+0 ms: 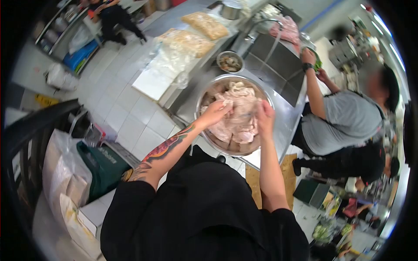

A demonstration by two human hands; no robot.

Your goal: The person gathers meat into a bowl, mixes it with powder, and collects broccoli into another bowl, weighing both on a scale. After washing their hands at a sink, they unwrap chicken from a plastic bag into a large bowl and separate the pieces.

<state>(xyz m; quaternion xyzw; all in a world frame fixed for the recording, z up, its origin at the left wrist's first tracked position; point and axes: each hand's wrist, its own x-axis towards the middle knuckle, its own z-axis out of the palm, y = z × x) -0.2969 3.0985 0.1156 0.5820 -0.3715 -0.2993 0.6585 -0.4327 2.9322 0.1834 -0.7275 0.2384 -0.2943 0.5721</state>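
Note:
Pale pink raw chicken is heaped in a large round metal bowl on the steel counter. My left hand, reaching over the bowl's left side, is closed with its fingertips pinching a pale piece. On the right side of the heap, my right hand is curled against the meat and slightly blurred. Its fingers seem closed on the chicken too, though the fingertips are partly hidden. Just beyond the rim stands a smaller metal bowl holding mixed pieces I cannot identify.
A steel sink with a tap lies beyond the bowl. Bagged food rests on the white surface to the left. A person in a grey shirt stands close on the right, holding greens. Plastic sacks sit at lower left.

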